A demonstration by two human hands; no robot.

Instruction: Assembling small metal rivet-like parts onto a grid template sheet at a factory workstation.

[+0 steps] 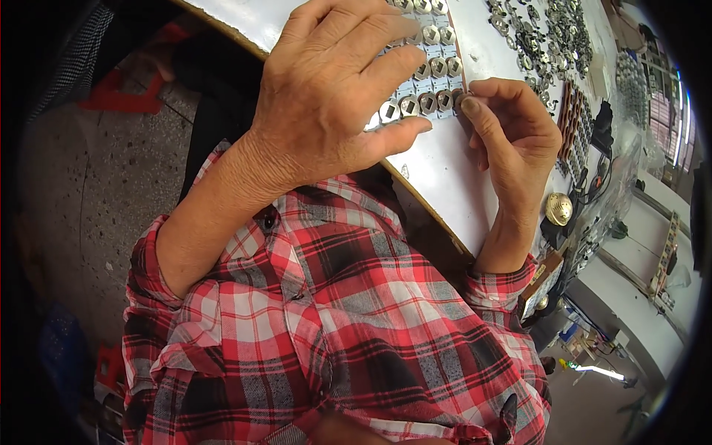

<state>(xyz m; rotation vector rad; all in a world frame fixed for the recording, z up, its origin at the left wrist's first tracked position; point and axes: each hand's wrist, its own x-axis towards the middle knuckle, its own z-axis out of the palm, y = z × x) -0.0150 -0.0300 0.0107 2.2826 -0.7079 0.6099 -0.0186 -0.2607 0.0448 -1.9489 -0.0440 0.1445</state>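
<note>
A light-blue panel lies on the white table, set with rows of round metal pieces that have diamond-shaped openings. Over its left part is my left hand, thumb and fingers apart, hiding much of the panel; nothing shows in its grasp. At the panel's right edge, my right hand has its thumb and forefinger closed on a small round metal piece at the end of the nearest row. The fingertips partly cover that piece, and the other right fingers are curled beneath.
Loose metal parts are heaped at the far right of the white table. Beyond my right hand stand brown strips of parts and a round gold-coloured metal object. The table's near edge runs diagonally before me. A red stool is at left.
</note>
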